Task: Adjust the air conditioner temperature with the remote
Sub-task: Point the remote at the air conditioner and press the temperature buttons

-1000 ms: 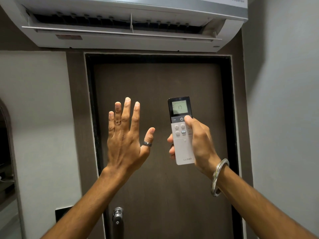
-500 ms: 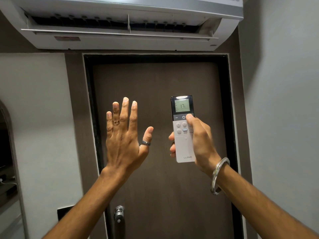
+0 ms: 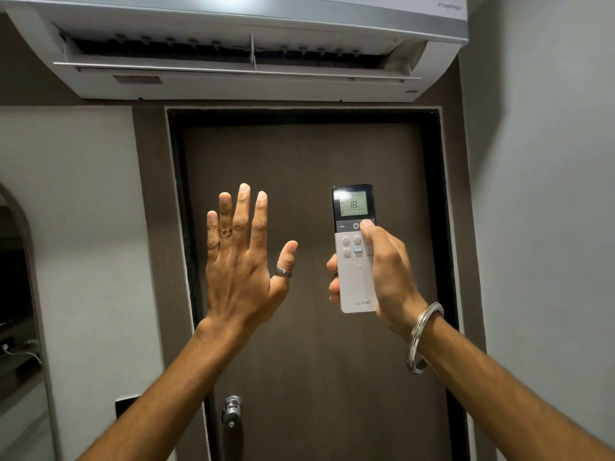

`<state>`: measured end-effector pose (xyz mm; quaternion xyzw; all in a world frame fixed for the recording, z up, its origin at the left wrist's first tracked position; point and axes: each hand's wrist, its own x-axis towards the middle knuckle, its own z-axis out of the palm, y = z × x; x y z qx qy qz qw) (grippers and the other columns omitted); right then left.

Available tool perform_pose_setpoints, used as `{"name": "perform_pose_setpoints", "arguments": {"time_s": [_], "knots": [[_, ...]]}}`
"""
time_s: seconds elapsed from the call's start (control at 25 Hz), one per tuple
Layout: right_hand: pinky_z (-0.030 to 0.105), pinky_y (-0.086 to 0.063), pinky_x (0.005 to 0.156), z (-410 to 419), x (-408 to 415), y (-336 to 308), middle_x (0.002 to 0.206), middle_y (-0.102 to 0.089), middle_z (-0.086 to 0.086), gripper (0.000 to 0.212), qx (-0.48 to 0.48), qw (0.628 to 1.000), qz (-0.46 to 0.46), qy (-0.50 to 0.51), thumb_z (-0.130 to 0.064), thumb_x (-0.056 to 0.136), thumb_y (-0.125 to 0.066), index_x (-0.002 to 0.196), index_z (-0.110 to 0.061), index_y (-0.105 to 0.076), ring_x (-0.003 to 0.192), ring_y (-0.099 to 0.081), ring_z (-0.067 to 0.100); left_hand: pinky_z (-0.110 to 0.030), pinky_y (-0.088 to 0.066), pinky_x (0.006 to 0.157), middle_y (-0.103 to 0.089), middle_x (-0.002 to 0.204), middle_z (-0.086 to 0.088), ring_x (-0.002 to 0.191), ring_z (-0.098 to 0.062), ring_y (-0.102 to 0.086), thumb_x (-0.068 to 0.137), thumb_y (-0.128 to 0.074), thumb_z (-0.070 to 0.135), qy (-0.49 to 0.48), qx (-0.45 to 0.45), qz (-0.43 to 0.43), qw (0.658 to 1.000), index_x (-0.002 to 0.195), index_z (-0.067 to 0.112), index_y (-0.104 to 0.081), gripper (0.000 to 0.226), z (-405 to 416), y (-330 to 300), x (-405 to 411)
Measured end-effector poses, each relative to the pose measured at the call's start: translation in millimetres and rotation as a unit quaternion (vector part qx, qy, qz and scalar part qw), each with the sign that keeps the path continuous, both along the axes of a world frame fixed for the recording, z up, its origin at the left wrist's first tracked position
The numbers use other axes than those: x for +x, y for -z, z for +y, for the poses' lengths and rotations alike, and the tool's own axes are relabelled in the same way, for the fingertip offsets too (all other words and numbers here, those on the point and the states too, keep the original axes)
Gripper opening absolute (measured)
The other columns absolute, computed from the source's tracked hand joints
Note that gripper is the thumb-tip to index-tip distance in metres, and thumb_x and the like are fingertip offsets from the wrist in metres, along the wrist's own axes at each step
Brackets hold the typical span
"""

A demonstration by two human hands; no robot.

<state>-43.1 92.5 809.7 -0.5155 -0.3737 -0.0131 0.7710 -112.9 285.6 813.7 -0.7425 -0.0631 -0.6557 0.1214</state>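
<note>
My right hand (image 3: 386, 274) grips a white remote (image 3: 355, 284) upright in front of the door. Its thumb rests on the dark button strip just right of the power button. The remote's lit screen (image 3: 353, 203) reads 18. My left hand (image 3: 243, 261) is raised to the left of the remote, palm facing away, fingers spread, holding nothing. The white air conditioner (image 3: 233, 81) hangs on the wall above the door, with its front flap open.
A dark brown door (image 3: 299, 161) in a black frame fills the middle, its metal handle (image 3: 231, 412) low down. A grey wall (image 3: 549, 194) stands close on the right. A pale wall and an arched opening (image 3: 16, 261) lie to the left.
The screen's reading went from 17 to 18. My right thumb moved up a little onto the dark button strip. Both hands stayed roughly where they were.
</note>
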Motion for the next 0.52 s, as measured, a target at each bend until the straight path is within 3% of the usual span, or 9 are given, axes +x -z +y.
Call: {"name": "perform_pose_setpoints", "arguments": {"time_s": [0.52], "knots": [[0.036,-0.062,0.051,5.6,-1.9,-0.9,0.077,-0.074,0.016,0.04,0.009,1.0,-0.001,-0.007,-0.042,0.113,-0.037,0.11,-0.01,-0.059,0.05,-0.07,0.028,-0.045,0.006,0.132,-0.009,0.175,-0.013,0.163,-0.031,0.0,0.102,-0.037,0.059,-0.009,0.008,-0.002,1.0,0.165,0.013,-0.021,0.08,6.0,-1.9,-0.7]]}}
